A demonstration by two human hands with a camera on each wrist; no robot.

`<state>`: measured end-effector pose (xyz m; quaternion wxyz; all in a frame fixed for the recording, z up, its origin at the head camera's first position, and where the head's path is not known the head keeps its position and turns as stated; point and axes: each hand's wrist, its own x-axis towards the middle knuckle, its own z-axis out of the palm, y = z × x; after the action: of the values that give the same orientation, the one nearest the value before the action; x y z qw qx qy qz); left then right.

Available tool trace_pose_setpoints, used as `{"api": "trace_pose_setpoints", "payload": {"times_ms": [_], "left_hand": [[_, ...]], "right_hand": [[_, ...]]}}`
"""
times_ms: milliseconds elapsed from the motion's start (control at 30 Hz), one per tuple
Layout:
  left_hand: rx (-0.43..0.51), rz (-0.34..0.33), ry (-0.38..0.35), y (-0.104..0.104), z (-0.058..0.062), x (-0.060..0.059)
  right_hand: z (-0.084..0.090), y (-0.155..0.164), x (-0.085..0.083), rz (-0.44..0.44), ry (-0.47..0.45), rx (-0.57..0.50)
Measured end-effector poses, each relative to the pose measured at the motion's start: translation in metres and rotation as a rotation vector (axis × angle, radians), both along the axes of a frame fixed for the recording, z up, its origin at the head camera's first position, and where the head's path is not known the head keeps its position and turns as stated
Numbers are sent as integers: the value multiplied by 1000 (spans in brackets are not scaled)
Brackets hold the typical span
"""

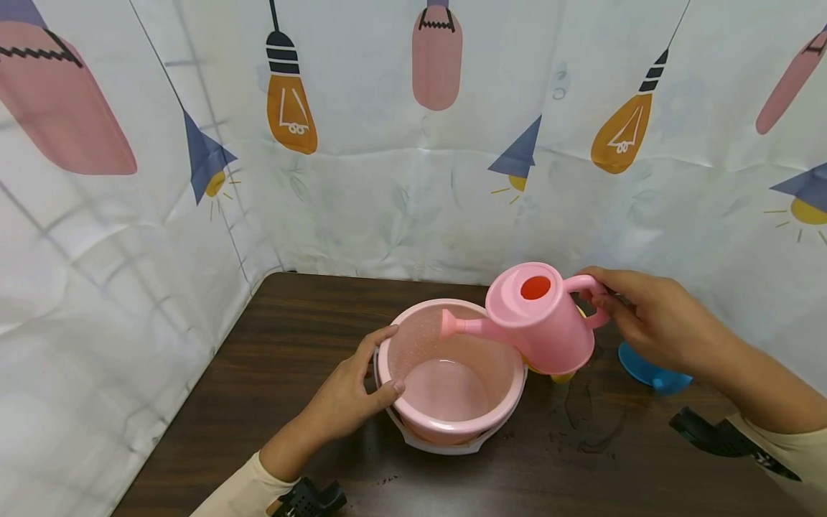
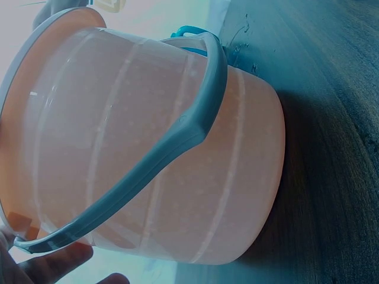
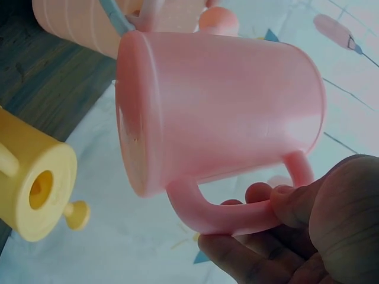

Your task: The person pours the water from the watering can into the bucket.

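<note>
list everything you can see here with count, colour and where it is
bucket: 1, pink with a pale handle, middle of the table, a little water inside
pink watering can: 1, pink, held tilted off the table, spout over the bucket
yellow watering can: 1, yellow, on the table under the pink one
blue thing: 1, blue, on the table behind the right hand, mostly hidden
table: 1, dark brown wood, wet patch to the right of the bucket
curtain: 1, white with lamp and bulb prints, behind and left of the table
left hand: 1, grips the bucket rim
right hand: 1, holds the pink watering can by its handle
</note>
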<state>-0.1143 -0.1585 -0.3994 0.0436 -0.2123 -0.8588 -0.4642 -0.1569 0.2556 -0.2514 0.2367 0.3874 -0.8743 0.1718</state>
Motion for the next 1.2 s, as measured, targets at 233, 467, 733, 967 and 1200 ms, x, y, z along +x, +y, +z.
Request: {"api": "trace_pose_setpoints", "payload": {"times_ms": [233, 467, 733, 967, 1200], "left_hand": [[-2, 4, -7, 0, 0, 0], [-13, 9, -16, 1, 1, 1], [-8, 9, -18, 1, 1, 1], [-6, 9, -15, 1, 0, 1], [-10, 15, -11, 1, 0, 1]], "right_hand": [[2, -1, 0, 13, -9, 6], [2, -1, 2, -12, -18, 20], [2, 1, 5, -26, -26, 17], [2, 0, 5, 9, -35, 0], [5, -1, 2, 54, -39, 11]]}}
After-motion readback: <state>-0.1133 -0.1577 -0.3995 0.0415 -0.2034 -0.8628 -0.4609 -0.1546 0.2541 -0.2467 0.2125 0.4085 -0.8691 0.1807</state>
